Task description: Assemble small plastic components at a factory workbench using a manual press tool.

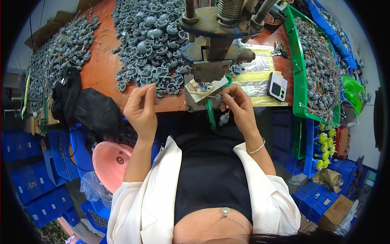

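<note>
A metal bench press [221, 55] stands at the table edge in front of me. Under its ram, a small grey plastic part [205, 86] rests on a pale block [198, 91]. My right hand [240, 106] is at the right side of the press base, thumb and forefinger pinched together; what lies between them is too small to tell. Just below those fingers is a grey ball-shaped piece [224, 118], beside a green strap or handle [210, 114]. My left hand [142, 112] is raised left of the press, its fingertips pressed together, and anything in them is hidden.
Grey half-round plastic shells [148, 49] are heaped behind my left hand. Farther left lies a pile of grey balls on wires [67, 44]. At right are a phone [278, 87] and a green tray [300, 81] of similar wired pieces. A pink basin [106, 162] sits low at left.
</note>
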The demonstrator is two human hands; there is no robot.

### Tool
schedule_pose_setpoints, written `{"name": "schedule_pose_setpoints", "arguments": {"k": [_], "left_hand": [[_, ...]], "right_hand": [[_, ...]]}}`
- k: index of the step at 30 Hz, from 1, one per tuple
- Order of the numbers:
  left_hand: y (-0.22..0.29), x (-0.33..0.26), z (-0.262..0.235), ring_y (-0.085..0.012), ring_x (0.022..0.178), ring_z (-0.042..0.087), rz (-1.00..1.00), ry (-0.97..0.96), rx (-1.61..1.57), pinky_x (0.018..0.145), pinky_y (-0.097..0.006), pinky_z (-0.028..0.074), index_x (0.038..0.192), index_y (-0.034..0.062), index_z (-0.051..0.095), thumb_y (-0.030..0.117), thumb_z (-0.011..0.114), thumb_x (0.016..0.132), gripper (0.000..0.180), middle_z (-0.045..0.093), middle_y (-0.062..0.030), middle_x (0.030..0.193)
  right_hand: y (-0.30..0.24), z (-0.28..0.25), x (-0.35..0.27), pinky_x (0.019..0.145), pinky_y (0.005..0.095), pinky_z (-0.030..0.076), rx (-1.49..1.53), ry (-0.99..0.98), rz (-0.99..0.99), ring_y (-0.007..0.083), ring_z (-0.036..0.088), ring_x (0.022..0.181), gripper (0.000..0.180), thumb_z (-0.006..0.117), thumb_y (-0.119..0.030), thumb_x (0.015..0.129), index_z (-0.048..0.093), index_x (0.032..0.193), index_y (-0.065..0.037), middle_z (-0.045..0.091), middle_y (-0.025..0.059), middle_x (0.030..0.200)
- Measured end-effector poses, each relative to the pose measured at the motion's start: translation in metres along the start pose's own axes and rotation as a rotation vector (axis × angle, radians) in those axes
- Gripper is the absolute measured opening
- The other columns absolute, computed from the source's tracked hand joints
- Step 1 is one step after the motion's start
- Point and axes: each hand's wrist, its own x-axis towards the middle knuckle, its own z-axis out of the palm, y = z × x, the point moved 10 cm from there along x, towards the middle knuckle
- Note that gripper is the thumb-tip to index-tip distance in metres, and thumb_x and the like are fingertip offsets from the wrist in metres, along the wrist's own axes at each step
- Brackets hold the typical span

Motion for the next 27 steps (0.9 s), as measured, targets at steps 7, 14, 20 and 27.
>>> {"name": "schedule_pose_setpoints", "arguments": {"k": [7, 14, 20, 27], "left_hand": [[0.056, -0.046, 0.084, -0.024, 0.087, 0.059, 0.419, -0.46, 0.3, 0.076, -0.034, 0.047, 0.103, 0.0028, 0.064, 0.008, 0.075, 0.071, 0.034, 0.06, -0.0095, 0.099], [0.0, -0.028, 0.085, -0.0095, 0.055, 0.046, 0.054, -0.382, 0.067, 0.049, -0.024, 0.036, 0.092, -0.0005, 0.066, 0.002, 0.071, 0.075, 0.017, 0.057, -0.0058, 0.076], [-0.007, -0.017, 0.099, -0.0142, 0.052, 0.044, 0.093, -0.346, 0.138, 0.048, -0.028, 0.035, 0.09, 0.0012, 0.067, 0.004, 0.073, 0.072, 0.019, 0.052, -0.0064, 0.069], [-0.005, -0.014, 0.102, -0.0195, 0.057, 0.049, 0.138, -0.333, 0.207, 0.053, -0.031, 0.038, 0.087, 0.0042, 0.069, 0.003, 0.074, 0.07, 0.017, 0.053, -0.0076, 0.07]], "right_hand": [[-0.005, 0.033, -0.001, 0.059, 0.0192, 0.04, -0.354, -0.22, -0.023, 0.0055, 0.047, 0.066, 0.013, 0.055, -0.013, 0.093, 0.05, 0.099, -0.003, 0.052, 0.0007, 0.082], [0.005, 0.029, 0.012, 0.064, 0.0217, 0.047, -0.189, -0.017, 0.06, 0.0108, 0.064, 0.075, 0.016, 0.063, -0.005, 0.086, 0.053, 0.097, -0.001, 0.063, 0.004, 0.074], [-0.037, 0.042, 0.008, 0.064, 0.0321, 0.041, -1.106, 0.175, -0.45, 0.0194, 0.058, 0.06, 0.012, 0.068, -0.009, 0.076, 0.059, 0.069, -0.004, 0.06, 0.0048, 0.061], [-0.036, 0.043, 0.01, 0.063, 0.0348, 0.037, -1.117, 0.135, -0.427, 0.0229, 0.054, 0.057, 0.009, 0.067, -0.011, 0.074, 0.06, 0.07, -0.006, 0.058, 0.0039, 0.059]]}}
